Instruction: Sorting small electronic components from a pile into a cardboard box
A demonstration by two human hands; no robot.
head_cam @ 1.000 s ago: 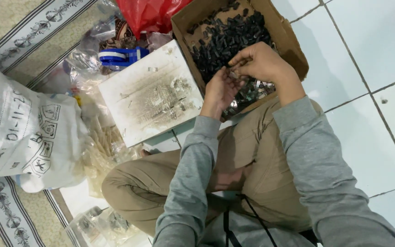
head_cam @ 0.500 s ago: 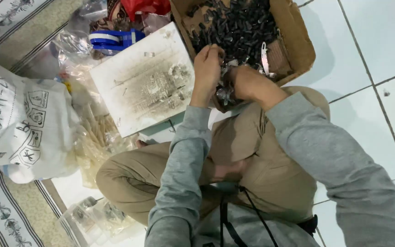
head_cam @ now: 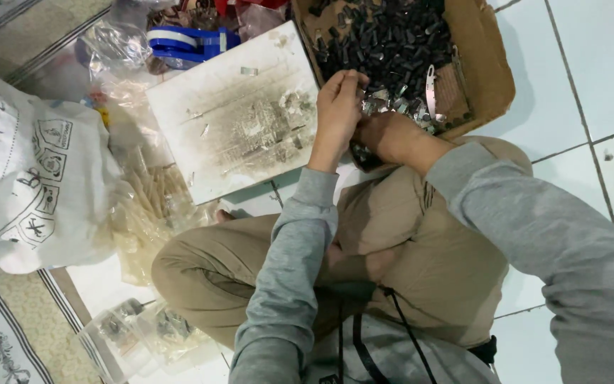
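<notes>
A cardboard box (head_cam: 488, 67) on the floor holds a heap of small dark parts (head_cam: 392, 39) and, at its near edge, shiny metal pieces (head_cam: 385, 99). My left hand (head_cam: 337, 114) is at that near edge, with its fingers curled around a few of the shiny pieces. Just right of it and touching it, my right hand (head_cam: 386, 136) lies back up, its fingertips buried among the metal pieces and hidden. A long silver metal strip (head_cam: 430, 84) stands in the box beside the hands.
A dirty white board (head_cam: 239, 117) lies left of the box, with a blue tape dispenser (head_cam: 186, 41) behind it. A white printed sack (head_cam: 26, 178) and clear plastic bags (head_cam: 147, 206) sit at the left. My crossed legs (head_cam: 406, 249) rest on white tiles (head_cam: 591, 92).
Both hands came down from over the middle of the box to its near edge. My right hand dropped from a raised pinch into the metal pieces.
</notes>
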